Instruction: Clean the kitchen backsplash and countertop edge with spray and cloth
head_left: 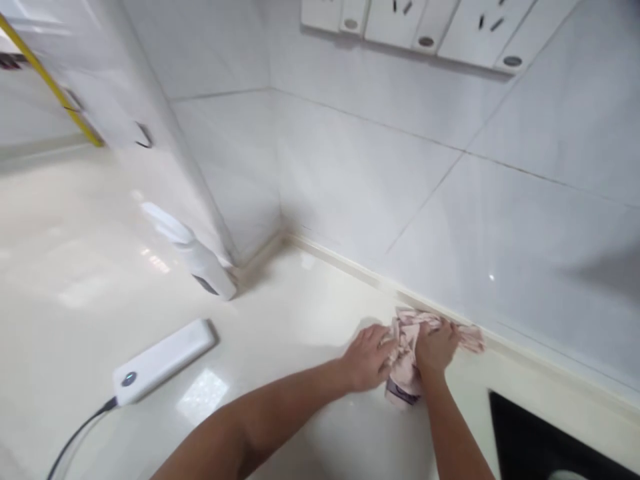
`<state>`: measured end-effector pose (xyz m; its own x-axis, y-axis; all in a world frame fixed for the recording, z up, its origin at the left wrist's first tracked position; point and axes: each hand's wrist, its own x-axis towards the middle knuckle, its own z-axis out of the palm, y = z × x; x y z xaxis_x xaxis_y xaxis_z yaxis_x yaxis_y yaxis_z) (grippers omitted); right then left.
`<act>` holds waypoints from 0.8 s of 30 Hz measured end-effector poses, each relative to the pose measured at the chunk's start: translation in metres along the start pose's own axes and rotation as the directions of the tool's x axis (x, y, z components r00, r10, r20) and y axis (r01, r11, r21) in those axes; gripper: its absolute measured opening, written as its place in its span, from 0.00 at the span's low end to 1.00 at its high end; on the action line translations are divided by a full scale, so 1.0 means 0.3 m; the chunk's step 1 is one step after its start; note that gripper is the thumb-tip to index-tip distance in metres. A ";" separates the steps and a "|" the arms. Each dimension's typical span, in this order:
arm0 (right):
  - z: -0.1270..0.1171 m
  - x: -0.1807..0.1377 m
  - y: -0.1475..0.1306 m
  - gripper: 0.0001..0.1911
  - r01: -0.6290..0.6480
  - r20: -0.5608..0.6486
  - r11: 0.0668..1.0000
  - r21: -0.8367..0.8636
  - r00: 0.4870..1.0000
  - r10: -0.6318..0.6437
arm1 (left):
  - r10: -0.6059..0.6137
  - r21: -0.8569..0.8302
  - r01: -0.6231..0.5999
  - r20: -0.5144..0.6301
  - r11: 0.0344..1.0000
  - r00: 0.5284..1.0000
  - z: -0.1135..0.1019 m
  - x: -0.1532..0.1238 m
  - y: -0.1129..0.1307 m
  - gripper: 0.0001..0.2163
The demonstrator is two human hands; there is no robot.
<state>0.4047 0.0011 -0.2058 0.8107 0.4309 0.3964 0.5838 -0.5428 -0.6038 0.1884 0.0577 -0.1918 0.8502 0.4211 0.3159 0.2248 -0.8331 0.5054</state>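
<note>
Grasping cloth [409, 337] in right hand [437, 345], unclear grip in left hand [367, 359]; risking bumping wall [350, 193] by crowding worktop's [300, 300] back edge!

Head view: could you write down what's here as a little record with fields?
Left hand: against the left side of the pink cloth
Right hand: gripping the cloth
Surface: pale, glossy counter
Left of the hands: white bottle; white device with dark cable
Lower right: black panel
Wall: sockets above
</note>
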 end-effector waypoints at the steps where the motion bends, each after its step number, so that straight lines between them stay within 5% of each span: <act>1: 0.005 -0.014 -0.013 0.39 0.007 0.002 1.000 0.003 1.000 -0.007 | 0.005 -0.022 -0.006 -0.030 1.000 1.000 -0.025 -0.076 -0.018 0.28; 6: 0.142 -0.132 -0.225 0.37 0.121 0.139 0.991 0.060 0.982 -0.128 | -0.159 0.141 0.175 -0.123 0.974 0.980 -0.247 -0.348 -0.204 0.21; 11: 0.360 -0.261 -0.595 0.34 0.211 0.254 0.966 0.149 0.936 -0.244 | -0.271 0.212 0.307 -0.182 0.928 0.945 -0.433 -0.406 -0.381 0.17; 14: 0.461 -0.320 -0.787 0.29 0.263 0.365 0.927 0.266 0.863 -0.350 | -0.347 0.220 0.402 -0.249 0.889 0.904 -0.451 -0.420 -0.436 0.21; 21: 0.647 -0.310 -1.081 0.21 0.308 0.532 0.776 0.550 0.588 -0.610 | -0.404 0.206 0.491 -0.351 0.847 0.845 -0.404 -0.452 -0.466 0.29; 24: 0.687 -0.286 -1.157 0.12 0.294 0.557 0.775 0.559 0.559 -0.614 | -0.387 0.210 0.471 -0.340 0.857 0.857 -0.408 -0.440 -0.455 0.30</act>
<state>0.1231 0.3012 -0.1727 0.0695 0.9759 0.2066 0.6654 0.1090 -0.7385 -0.0128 0.1598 -0.2042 0.4796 0.8055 0.3481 0.6927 -0.5911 0.4133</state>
